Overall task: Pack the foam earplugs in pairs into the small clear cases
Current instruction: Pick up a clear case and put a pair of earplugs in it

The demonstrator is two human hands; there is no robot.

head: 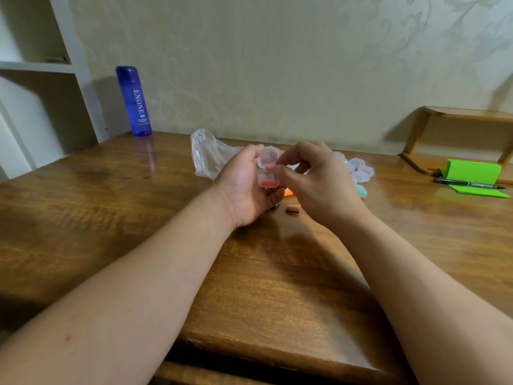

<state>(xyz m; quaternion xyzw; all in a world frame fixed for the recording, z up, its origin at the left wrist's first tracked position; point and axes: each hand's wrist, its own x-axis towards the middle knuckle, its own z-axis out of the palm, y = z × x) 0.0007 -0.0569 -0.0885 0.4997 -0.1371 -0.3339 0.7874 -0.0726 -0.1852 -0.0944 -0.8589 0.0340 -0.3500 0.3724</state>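
Standing at the far left of the table (83,190), a blue bottle (133,101) plays no part. Further right a crumpled clear bag (206,154) lies behind the left hand (244,187). That hand is curled round an open clear case (268,173), lifted off the table with its lid tipped back, and a red earplug (269,182) already lies in the base. Just above it, near the hinge line, a pink earplug (269,168) is pinched in the fingers (281,171) of the right hand (316,184), so the step in hand looks like seating the second plug of the pair. To do it well, I would lay the plug lengthwise beside the first rather than across it, press it down lightly so the foam sits below the rim, and hold the case level until the lid can close without catching. Below the hands an orange earplug (288,193) and a peach earplug (293,209) lie loose on the table. Further right sits a heap of clear cases (359,168), with one mint-filled case (361,191) in front, then a black pen (466,184) on green card (477,173).
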